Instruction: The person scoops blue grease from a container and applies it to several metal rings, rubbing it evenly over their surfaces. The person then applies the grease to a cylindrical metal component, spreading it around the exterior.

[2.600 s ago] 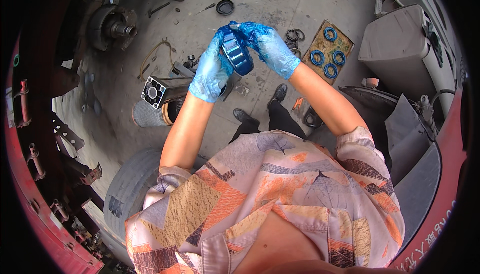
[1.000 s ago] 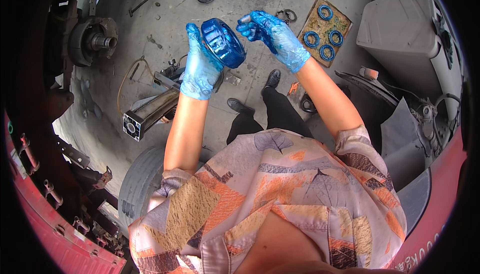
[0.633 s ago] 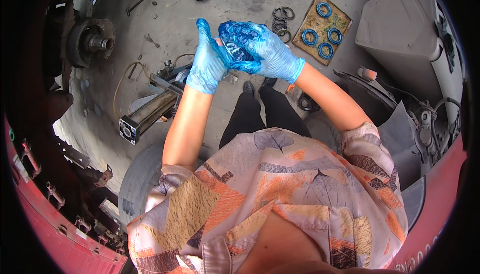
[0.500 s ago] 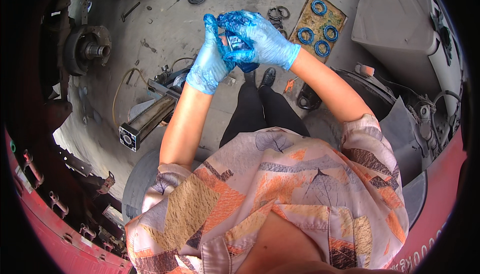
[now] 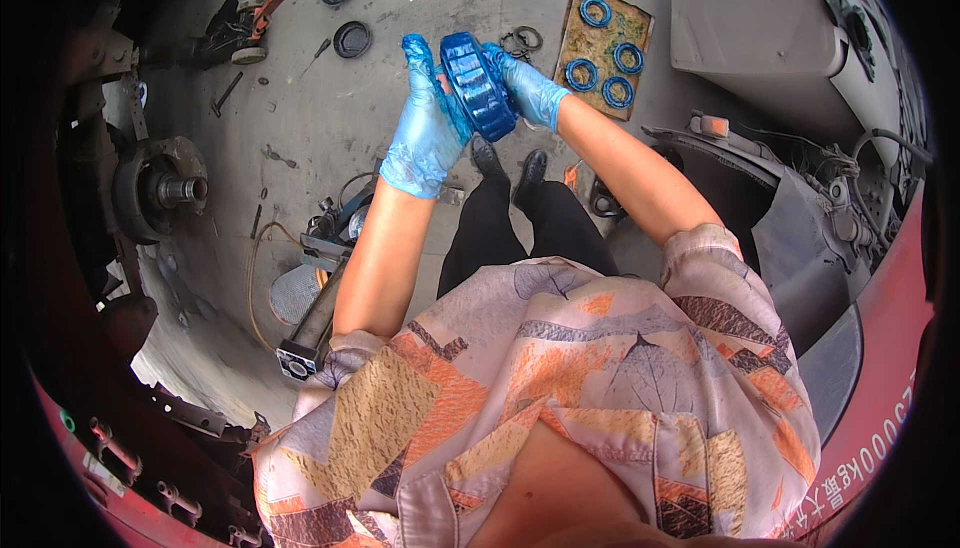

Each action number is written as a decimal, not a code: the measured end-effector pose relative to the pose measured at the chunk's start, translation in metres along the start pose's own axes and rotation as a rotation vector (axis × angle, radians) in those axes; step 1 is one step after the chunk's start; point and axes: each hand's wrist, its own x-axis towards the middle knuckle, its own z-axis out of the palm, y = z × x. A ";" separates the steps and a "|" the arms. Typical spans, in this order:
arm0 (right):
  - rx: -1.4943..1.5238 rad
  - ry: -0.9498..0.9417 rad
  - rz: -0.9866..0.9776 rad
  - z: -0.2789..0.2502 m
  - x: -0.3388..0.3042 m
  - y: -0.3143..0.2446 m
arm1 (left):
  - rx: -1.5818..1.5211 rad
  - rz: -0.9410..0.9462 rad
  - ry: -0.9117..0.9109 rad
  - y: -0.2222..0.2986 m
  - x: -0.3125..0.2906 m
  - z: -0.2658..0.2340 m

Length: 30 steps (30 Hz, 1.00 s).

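A tapered roller bearing [image 5: 478, 86], thick with blue grease, is held up in front of me, tilted on its edge so that its rollers show. My left hand [image 5: 424, 123], in a light blue glove, holds it from the left with the thumb pointing up; its other fingers are hidden behind the bearing. On the right, my gloved right hand [image 5: 527, 88] grips the bearing's far side, the fingertips mostly out of sight. Dark blue grease smears both gloves, most heavily on the left thumb and palm.
Several blue-greased rings [image 5: 619, 93] lie on a stained board [image 5: 606, 32] on the floor. A wheel hub spindle [image 5: 182, 191] stands at left. Near my left forearm is a jack-like cylinder [image 5: 318, 320]. Black round caps [image 5: 352, 40] lie ahead; a grey box-like tank [image 5: 755, 23] stands right.
The right hand has shifted off the bearing's front to its right side, exposing the rollers. The bearing has turned to face me more. The whole view has shifted slightly.
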 end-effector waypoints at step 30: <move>-1.024 0.266 -1.130 -0.081 -0.080 -0.008 | -0.366 0.005 -0.016 -0.044 0.114 -0.039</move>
